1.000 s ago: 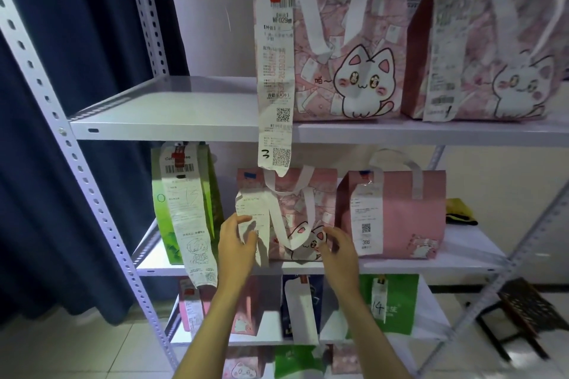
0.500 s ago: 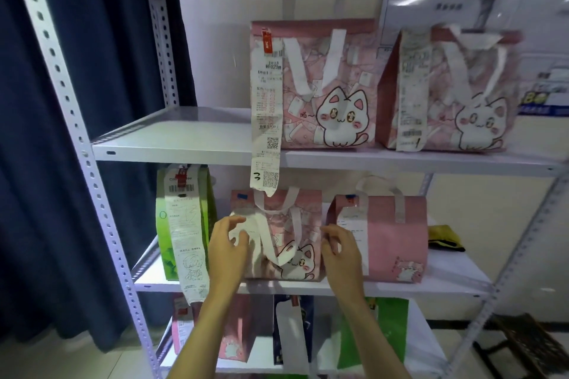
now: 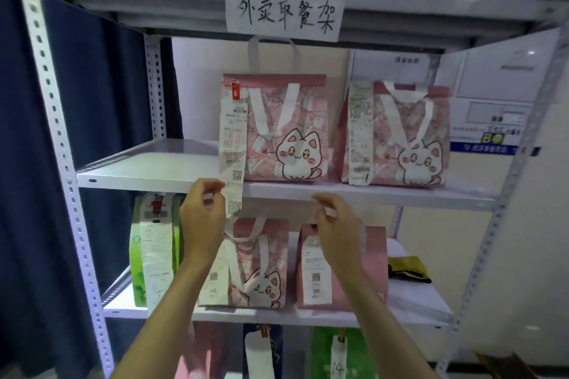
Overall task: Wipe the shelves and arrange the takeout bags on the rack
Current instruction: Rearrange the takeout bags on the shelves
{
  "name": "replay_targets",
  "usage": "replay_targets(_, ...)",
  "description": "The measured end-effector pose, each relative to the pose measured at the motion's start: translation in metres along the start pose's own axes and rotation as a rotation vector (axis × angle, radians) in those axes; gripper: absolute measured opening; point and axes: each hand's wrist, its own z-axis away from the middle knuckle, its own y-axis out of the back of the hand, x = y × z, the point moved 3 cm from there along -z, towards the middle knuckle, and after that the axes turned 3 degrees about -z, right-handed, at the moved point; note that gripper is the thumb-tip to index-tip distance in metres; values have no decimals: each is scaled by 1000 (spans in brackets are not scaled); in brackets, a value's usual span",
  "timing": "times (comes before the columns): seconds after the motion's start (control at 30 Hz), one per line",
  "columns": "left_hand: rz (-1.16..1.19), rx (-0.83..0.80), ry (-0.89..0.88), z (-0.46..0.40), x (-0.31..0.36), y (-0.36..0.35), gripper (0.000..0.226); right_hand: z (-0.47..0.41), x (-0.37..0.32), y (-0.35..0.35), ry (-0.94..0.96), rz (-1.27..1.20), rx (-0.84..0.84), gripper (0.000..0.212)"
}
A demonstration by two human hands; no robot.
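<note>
- Left hand (image 3: 201, 218) raised in front of the edge of the upper shelf (image 3: 147, 169), fingers curled loosely, nothing clearly held — the tip of the long receipt (image 3: 231, 144) hangs just beside its fingertips; whether they touch it I cannot tell.
- Right hand (image 3: 334, 224) at the same height, fingers curled in, thumb and forefinger close together; a pale scrap shows by them, too blurred to say if it is pinched.
- Key relation: the pink cat bag (image 3: 277, 129) stands up and between the 2 hands, upright, long axis vertical, its base on the shelf just above the fingertips. Left hand nearer its receipt side, right hand nearer its right lower corner.
- A second cat bag (image 3: 397, 135) stands just beside it to the right, apart from both hands.
- Below, behind the wrists: green bag (image 3: 138, 255), small cat bag (image 3: 258, 268), plain pink bag (image 3: 372, 264) in 1 row on the lower shelf (image 3: 412, 301).
- Materials: bags look like soft non-woven fabric, boxy, with flat white strap handles; receipts thin, curling paper; rack painted metal, perforated uprights, smooth flat shelves.
- Handwritten paper sign (image 3: 284, 11) taped on the top beam.
</note>
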Motion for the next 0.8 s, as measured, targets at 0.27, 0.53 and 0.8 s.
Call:
replay_targets(0.27,96,32,114,-56,26,-28,22,-46,-24,4,-93,-44,18,26)
replay_targets(0.53,186,-185,335,-90,22,-39,31,-52,-32,-1,-169,-5,-81,39)
replay_targets(0.8,211,-214,321,-91,22,-45,22,-55,-36,4,-194,-8,29,32)
